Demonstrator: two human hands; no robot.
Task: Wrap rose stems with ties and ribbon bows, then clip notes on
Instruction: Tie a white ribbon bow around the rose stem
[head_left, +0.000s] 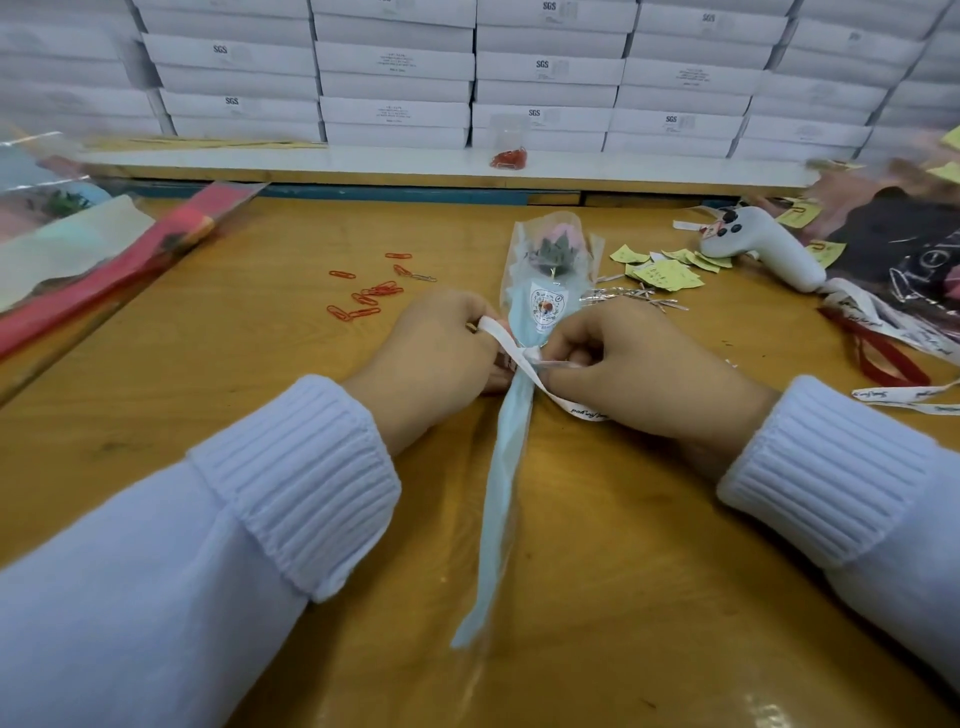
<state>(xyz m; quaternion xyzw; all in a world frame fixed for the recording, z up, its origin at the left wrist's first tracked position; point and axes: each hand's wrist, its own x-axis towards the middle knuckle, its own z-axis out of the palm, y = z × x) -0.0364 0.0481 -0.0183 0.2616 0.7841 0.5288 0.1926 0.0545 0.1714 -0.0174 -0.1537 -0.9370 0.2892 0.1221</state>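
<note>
A single pink rose in a clear and pale blue sleeve (506, 467) lies lengthwise on the wooden table (260, 364), bloom pointing away from me. A white printed ribbon (524, 366) crosses the stem at the sleeve's narrow neck. My left hand (436, 358) pinches one ribbon end on the left of the stem. My right hand (639, 369) pinches the other part of the ribbon on the right. Red paper clips (371, 296) lie scattered to the left of the bloom. Yellow notes (665, 270) and silver twist ties (634, 299) lie to its right.
A white glue gun (763, 249) rests at the right, beside dark wrapping and loose ribbons (883, 332). Wrapped roses in red and pale sleeves (93, 260) lie at the left edge. White boxes (467, 73) are stacked behind a shelf holding a bag of red clips (509, 156).
</note>
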